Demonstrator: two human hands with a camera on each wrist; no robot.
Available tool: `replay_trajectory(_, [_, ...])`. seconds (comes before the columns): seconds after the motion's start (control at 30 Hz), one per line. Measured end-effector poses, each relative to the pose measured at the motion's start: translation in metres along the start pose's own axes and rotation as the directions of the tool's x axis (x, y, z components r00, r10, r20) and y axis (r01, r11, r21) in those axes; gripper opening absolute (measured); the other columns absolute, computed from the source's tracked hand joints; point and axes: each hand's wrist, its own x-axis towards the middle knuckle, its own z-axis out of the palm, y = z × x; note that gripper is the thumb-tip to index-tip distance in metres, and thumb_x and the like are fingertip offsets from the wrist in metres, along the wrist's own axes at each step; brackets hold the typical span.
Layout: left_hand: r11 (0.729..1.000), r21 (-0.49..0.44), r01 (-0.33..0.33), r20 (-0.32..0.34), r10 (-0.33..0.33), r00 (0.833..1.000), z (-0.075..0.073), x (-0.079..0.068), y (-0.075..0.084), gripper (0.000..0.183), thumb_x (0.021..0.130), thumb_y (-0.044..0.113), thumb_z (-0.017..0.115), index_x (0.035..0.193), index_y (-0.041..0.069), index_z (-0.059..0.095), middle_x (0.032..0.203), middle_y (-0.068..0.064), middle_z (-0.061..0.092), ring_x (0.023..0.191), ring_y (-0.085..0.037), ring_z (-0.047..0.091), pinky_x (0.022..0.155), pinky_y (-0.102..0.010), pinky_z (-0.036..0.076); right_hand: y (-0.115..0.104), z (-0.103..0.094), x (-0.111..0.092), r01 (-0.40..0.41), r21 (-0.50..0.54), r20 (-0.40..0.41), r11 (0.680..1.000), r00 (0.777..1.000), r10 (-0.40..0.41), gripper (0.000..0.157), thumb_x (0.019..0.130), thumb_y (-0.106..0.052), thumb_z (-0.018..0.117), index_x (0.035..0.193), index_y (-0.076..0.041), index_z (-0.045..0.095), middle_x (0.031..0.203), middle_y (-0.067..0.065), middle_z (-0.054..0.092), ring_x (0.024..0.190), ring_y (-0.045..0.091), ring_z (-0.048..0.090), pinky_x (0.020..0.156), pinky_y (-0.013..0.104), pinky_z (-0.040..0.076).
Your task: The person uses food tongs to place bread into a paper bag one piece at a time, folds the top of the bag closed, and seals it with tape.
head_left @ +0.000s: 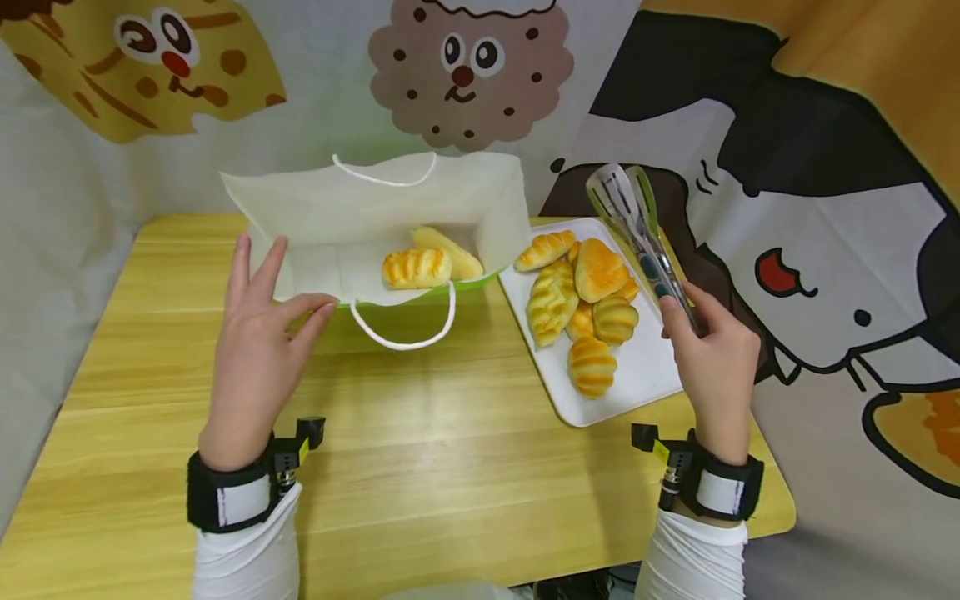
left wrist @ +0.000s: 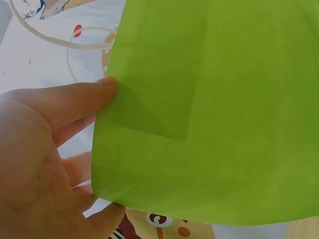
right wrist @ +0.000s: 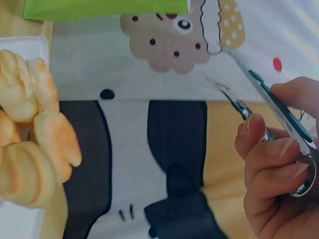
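My left hand (head_left: 255, 354) pinches the near-left rim of a paper bag (head_left: 330, 208) between thumb and forefinger. The bag is white inside, with white cord handles; its green outside (left wrist: 214, 109) fills most of the left wrist view. Inside it lie a ridged bread roll (head_left: 412, 269) and a longer pale bread (head_left: 453, 252). In my right hand (head_left: 716, 358) is a pair of metal tongs (head_left: 647, 237), raised by the tray's right side with nothing between the tips. Several bread pieces (head_left: 553, 304) are piled on the white tray (head_left: 645, 375).
Bag and tray stand side by side at the back of a wooden table (head_left: 420, 475). Behind them hangs a cloth (head_left: 315, 92) printed with cartoon figures. A loop of the bag's near handle (head_left: 405, 343) hangs over the front rim.
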Motion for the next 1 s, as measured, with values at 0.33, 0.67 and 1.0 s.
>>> replay_trajectory(0.33, [1.000, -0.005, -0.004, -0.001, 0.004, 1.000, 0.001, -0.001, -0.001, 0.013, 0.088, 0.007, 0.076, 0.096, -0.003, 0.078, 0.157, -0.022, 0.037, 0.157, -0.033, 0.009, 0.127, -0.053, 0.013, 0.031, 0.008, -0.017, -0.316, 0.148, 0.039, 0.937, 0.949, 0.314, 0.044, 0.097, -0.051, 0.059, 0.128, -0.021, 0.068, 0.066, -0.006, 0.058, 0.053, 0.014, 0.046, 0.046, 0.027, 0.032])
replay_trajectory(0.67, [1.000, -0.009, -0.011, -0.004, 0.011, 1.000, 0.002, -0.001, -0.001, 0.013, 0.088, 0.007, 0.076, 0.096, -0.002, 0.078, 0.157, -0.022, 0.038, 0.157, -0.033, 0.010, 0.127, -0.052, 0.014, 0.057, 0.004, -0.030, -0.406, 0.259, 0.020, 0.876, 0.909, 0.416, 0.039, 0.097, -0.042, 0.063, 0.123, -0.013, 0.070, 0.064, -0.007, 0.059, 0.045, 0.013, 0.041, 0.042, 0.022, 0.033])
replay_trajectory(1.0, [1.000, 0.001, -0.013, -0.017, 0.013, 1.000, 0.005, -0.003, -0.001, 0.013, 0.088, 0.008, 0.076, 0.096, -0.003, 0.078, 0.157, -0.021, 0.039, 0.157, -0.031, 0.010, 0.127, -0.052, 0.014, 0.074, 0.002, -0.040, -0.479, 0.216, 0.065, 0.851, 0.877, 0.477, 0.045, 0.098, -0.044, 0.060, 0.128, -0.011, 0.068, 0.064, -0.007, 0.059, 0.046, 0.012, 0.043, 0.042, 0.022, 0.035])
